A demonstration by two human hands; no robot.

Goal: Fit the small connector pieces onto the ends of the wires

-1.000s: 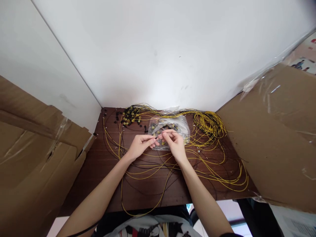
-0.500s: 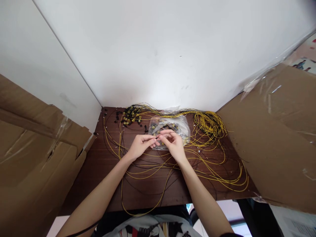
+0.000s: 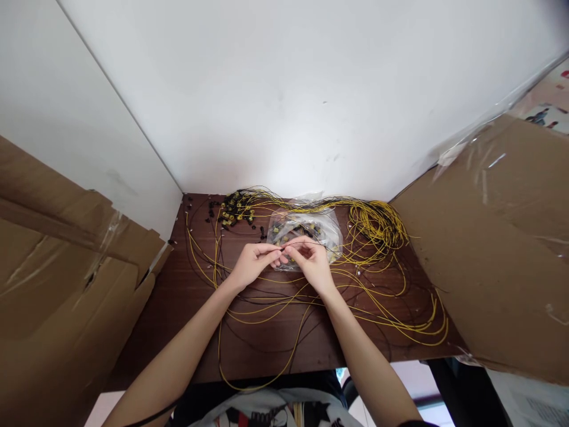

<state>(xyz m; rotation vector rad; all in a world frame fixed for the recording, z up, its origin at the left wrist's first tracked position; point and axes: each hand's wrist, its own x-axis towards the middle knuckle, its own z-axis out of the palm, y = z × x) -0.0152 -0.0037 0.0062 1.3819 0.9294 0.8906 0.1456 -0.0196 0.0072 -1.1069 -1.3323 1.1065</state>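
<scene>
My left hand (image 3: 256, 263) is closed in a pinch, thumb against forefinger, on a small black part that is mostly hidden by the fingertips. Meeting it almost tip to tip, my right hand (image 3: 311, 261) pinches a thin black wire that runs off to the right. Just behind and under both hands lies a clear plastic bag (image 3: 332, 230) with small yellow and black pieces in it. Loose yellow wires (image 3: 260, 321) and black ones cross the brown table (image 3: 178, 320) beneath my wrists.
A bundle of yellow and black wires (image 3: 377, 228) is coiled at the back right, its strands running left to a cluster of yellow and black connectors (image 3: 235, 207). Small black pieces are scattered nearby. Cardboard (image 3: 498, 237) stands at both sides, and a white wall (image 3: 284, 101) at the back.
My right fingers have shifted slightly left and closed in toward the left fingertips. The left hand stays almost still, and the things on the table lie as before.
</scene>
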